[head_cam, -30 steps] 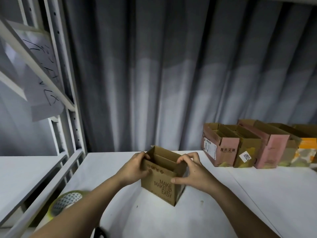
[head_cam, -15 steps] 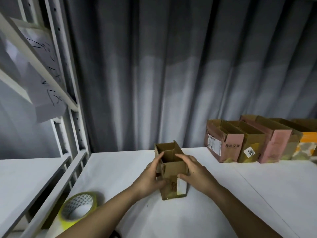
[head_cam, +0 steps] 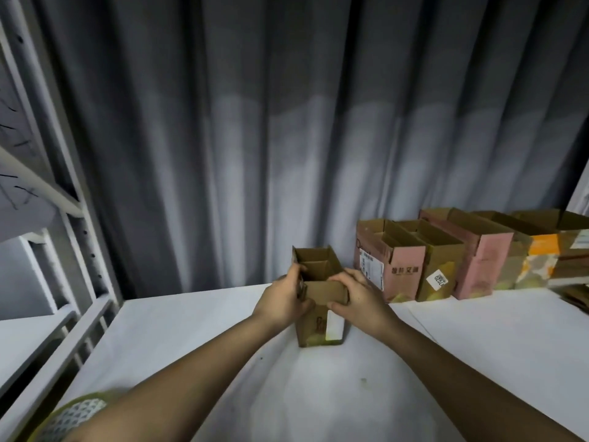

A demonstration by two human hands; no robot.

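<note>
- While the desk (head_cam: 478,362) carries it upright, the row of boxes (head_cam: 401,269) near on its right, the open carton (head_cam: 314,330) runs lengthwise away from the person.
- Left hand (head_cam: 280,301) and right hand (head_cam: 360,301) flank it, fingers (head_cam: 342,279) clamped on its walls.

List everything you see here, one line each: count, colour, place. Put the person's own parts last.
small brown open-topped cardboard box: one, brown with a white label, upright at the middle of the table
open cardboard boxes: at least five, pink, brown and orange, in a row against the curtain at right
roll of tape: one, yellow-green, near left corner, partly behind the left forearm
white table: one, white, across the foreground
pleated curtain: one, grey, behind the table
metal shelf rack: one, white, at left
left hand: one, grips the box's left side
right hand: one, pinches its near flap
</note>
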